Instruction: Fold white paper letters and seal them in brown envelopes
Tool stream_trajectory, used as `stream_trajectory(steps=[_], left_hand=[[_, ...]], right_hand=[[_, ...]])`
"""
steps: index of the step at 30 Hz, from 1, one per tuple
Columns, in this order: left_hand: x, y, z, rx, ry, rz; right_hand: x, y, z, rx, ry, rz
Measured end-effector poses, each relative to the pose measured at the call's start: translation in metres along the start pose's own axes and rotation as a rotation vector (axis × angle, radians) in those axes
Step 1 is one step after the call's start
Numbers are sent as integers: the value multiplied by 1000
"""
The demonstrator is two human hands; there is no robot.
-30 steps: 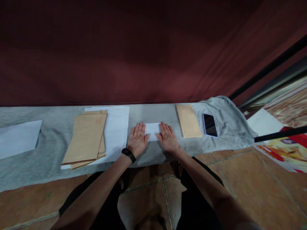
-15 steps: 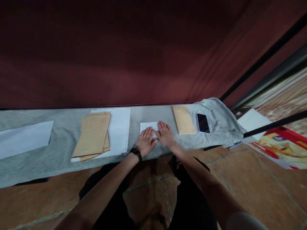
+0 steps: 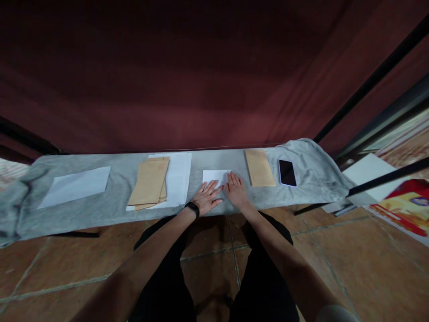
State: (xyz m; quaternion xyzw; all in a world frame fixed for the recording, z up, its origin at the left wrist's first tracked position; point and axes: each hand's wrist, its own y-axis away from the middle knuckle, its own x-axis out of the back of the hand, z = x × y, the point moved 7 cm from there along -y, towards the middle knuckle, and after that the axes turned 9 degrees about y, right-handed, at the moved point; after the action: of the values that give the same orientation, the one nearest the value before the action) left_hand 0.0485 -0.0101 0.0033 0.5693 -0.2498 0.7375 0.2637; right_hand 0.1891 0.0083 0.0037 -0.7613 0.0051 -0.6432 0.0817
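Note:
A small white piece of paper (image 3: 214, 175) lies flat on the grey cloth in front of me; whether it is folded I cannot tell. My left hand (image 3: 207, 198) rests with spread fingers over its near edge, hiding part of it. At the paper's right edge lies my right hand (image 3: 236, 191), palm down with its fingers stretched out. Neither hand grips anything. To the right of my right hand is a brown envelope (image 3: 260, 168).
Brown envelopes (image 3: 149, 181) overlap a stack of white sheets (image 3: 179, 176) on the left. Farther left lies another white sheet (image 3: 78, 184). A phone (image 3: 287, 173) sits at the right on the grey cloth (image 3: 228, 159). A red wall (image 3: 187, 120) stands behind.
My left fingers have spread apart and turned more to the right. My right hand lies more at the paper's right edge. The view has shifted, showing more of the left end.

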Motion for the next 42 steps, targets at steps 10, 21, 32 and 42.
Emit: stream_trajectory(steps=[10,21,32,42], left_hand=[[-7,1,1,-5,19,14],[-2,9,-7,66,94,96],[13,20,-30,281,65,215],[5,-45,-18,194,104,140]], right_hand=[[-17,8,-26,238,-27,4],[-12,1,0,131,63,89],[-8,-1,10,35,38,48],[-2,-28,-25,159,-106,2]])
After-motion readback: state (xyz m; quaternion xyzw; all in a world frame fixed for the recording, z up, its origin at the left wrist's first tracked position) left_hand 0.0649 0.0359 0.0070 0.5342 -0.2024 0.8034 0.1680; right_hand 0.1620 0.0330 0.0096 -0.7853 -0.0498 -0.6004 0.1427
